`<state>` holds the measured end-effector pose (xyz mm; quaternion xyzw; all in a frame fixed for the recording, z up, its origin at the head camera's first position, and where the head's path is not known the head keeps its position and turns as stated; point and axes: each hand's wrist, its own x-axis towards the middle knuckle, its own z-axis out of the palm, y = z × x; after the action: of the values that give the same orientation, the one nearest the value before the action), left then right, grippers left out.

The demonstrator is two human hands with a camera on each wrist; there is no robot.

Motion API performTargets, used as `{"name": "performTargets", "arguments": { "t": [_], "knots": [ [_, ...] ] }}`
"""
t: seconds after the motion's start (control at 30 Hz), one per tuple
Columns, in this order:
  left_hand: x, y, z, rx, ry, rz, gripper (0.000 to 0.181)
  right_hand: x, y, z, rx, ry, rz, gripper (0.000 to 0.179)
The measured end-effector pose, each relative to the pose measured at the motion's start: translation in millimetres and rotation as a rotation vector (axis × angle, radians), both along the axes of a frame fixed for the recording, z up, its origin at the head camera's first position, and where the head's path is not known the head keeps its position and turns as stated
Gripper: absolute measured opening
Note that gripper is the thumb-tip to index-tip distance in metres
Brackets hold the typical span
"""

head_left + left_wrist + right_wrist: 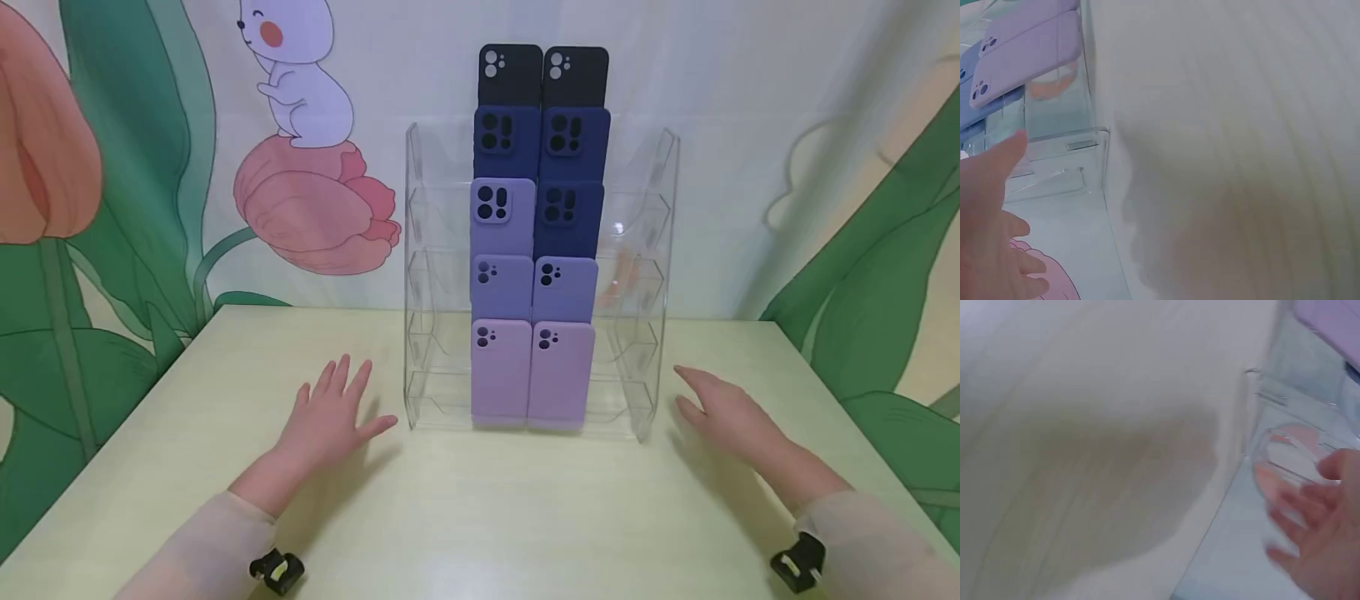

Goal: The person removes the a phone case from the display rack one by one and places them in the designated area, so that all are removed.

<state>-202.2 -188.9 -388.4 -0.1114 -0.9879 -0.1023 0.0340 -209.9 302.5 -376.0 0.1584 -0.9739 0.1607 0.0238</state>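
A transparent tiered rack (654, 400) stands on the table with phone cases in two columns. At the top are two black cases (512, 83); below come dark blue cases (572, 225), purple-blue ones (504, 237) and, lowest, two pale lilac cases (500, 375). To the rack's left, my left hand (326, 425) hovers over the table with fingers spread, holding nothing. My right hand (731, 417) is off the rack's right side, its fingers extended and nothing held. The left wrist view shows the lilac cases (1029, 56) beyond my thumb. In the right wrist view, a lilac case (1335, 325) is partly cut off.
The pale table (480, 517) runs up to a hanging cloth (720, 167) printed with tulips, leaves and a white animal. A black strap device (277, 571) is worn at my left wrist, and another (798, 562) at my right.
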Motion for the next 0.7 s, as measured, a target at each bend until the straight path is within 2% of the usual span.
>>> {"name": "performTargets", "arguments": {
  "t": [0.13, 0.23, 0.37, 0.53, 0.63, 0.7],
  "knots": [
    [-0.7, 1.9, 0.5, 0.122, 0.051, -0.017, 0.075, 0.7, -9, 2.1, -0.250, -0.130, 0.061, 0.041],
    [1.6, 3.5, 2.4, 0.262, 0.048, -0.016, 0.060, -1.0, -18, 0.6, -0.314, -0.190, 0.052, 0.044],
    [4.8, 7.1, 7.3, 0.445, 0.083, -0.013, 0.040, -5.7, -28, -1.5, -0.309, -0.211, 0.039, 0.050],
    [5.2, 20.9, 14.0, 0.625, 0.144, -0.063, 0.027, -9.2, -36, -1.6, -0.235, -0.211, -0.009, 0.065],
    [3.3, 32.7, 17.7, 0.725, 0.142, -0.091, 0.024, -9.8, -38, -0.4, -0.194, -0.234, -0.014, 0.063],
    [1.3, 40.6, 19.3, 0.786, 0.111, -0.104, 0.023, -9.7, -39, 0.2, -0.213, -0.278, 0.000, 0.058]
  ]
}}
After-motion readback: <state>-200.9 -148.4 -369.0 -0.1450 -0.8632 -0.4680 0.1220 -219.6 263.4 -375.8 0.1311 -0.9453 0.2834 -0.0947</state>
